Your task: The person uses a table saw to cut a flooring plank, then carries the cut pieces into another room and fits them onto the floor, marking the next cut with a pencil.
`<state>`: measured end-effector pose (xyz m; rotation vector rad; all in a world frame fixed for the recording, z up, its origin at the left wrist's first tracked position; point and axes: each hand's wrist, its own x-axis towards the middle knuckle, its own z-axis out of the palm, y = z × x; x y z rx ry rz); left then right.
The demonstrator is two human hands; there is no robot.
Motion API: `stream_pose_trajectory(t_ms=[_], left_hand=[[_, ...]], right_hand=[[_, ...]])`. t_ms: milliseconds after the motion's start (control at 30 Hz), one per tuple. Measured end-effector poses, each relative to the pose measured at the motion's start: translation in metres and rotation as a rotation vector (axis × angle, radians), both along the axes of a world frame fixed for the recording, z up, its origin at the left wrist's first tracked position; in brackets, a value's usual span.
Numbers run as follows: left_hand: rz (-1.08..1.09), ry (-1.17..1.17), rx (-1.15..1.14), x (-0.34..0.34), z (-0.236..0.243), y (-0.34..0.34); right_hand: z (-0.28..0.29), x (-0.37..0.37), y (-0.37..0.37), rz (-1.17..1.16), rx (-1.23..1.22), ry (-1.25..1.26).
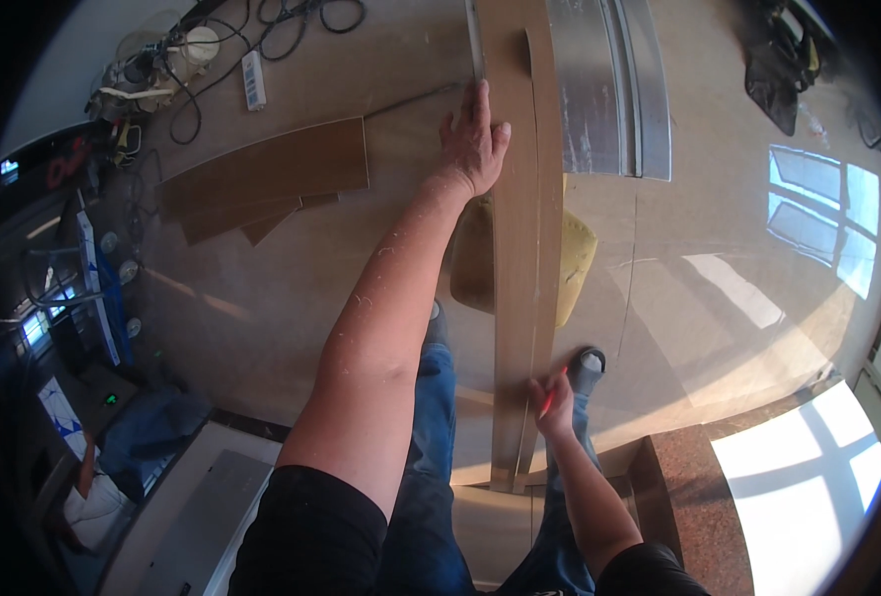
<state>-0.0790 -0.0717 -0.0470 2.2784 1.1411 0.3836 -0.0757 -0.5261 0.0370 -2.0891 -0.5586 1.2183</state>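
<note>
A long wooden board (526, 258) runs from the top of the view down between my legs, over a yellowish padded block (580, 248). My left hand (470, 149) rests at the board's left edge near the top, fingers stretched out beside a thin strip along that edge. My right hand (556, 411) is lower, at the board's right edge beside my right foot, closed on a red pencil (549, 397). Grey metal panels (599, 89) lie against the board's upper right.
Brown offcuts (262, 169), looped cables (282, 25) and tools (152, 70) lie on the floor (341, 258) at left. A person (113, 497) is at lower left. A dark bag (773, 70) is at upper right, a red-brown stone step (689, 517) at lower right.
</note>
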Motion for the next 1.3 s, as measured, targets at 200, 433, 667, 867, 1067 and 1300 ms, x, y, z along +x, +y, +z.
stream_pose_trajectory(t_ms=[200,433,667,867,1067,1300], left_hand=[[-0.004,-0.005,0.027,0.001,-0.002,0.001],[-0.003,-0.003,0.074,0.001,-0.004,0.001],[-0.002,-0.011,0.103,-0.001,-0.007,0.002],[0.003,0.014,0.038,0.0,-0.003,0.0],[-0.005,0.027,0.002,0.001,-0.001,0.0],[-0.002,0.037,0.002,0.0,-0.001,0.0]], right_hand=[[0.0,-0.006,-0.019,-0.001,0.009,-0.011],[0.004,-0.011,-0.034,-0.001,-0.027,0.019],[0.005,-0.021,-0.05,-0.011,-0.078,0.074],[0.012,-0.024,-0.055,-0.003,-0.009,0.035],[0.005,-0.03,-0.075,-0.014,-0.076,0.072],[0.006,-0.04,-0.097,0.013,-0.136,0.05]])
